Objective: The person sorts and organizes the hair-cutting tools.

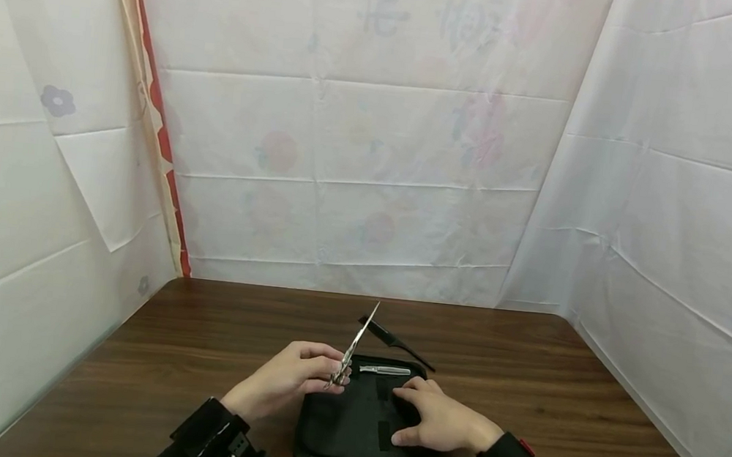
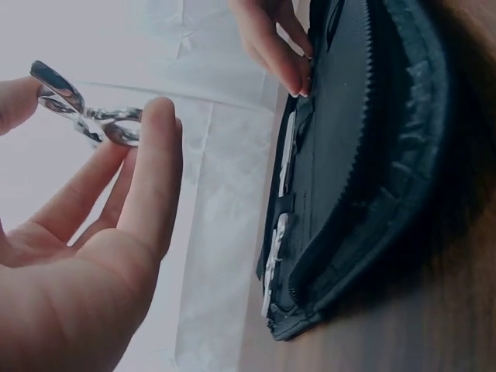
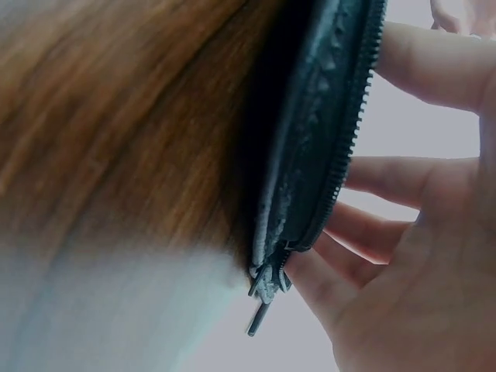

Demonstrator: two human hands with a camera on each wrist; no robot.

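My left hand [image 1: 332, 369] pinches a pair of silver scissors [image 1: 352, 345] by the finger rings, blades closed and pointing up and slightly right. In the left wrist view the rings [image 2: 97, 120] sit between thumb and fingertips. My right hand [image 1: 416, 411] rests flat with spread fingers on the open black zip case [image 1: 336, 432] lying on the table. A silver tool [image 1: 385, 369] lies in the case's far end. The right wrist view shows the case's zipped edge [image 3: 325, 147], its zip pull [image 3: 263, 298] and my fingers [image 3: 387, 232] beside it.
A black tail comb [image 1: 395, 342] lies on the brown wooden table [image 1: 555, 394] just behind the case. White sheeting walls in the table on the left, back and right. Black wrist mounts sit on both forearms.
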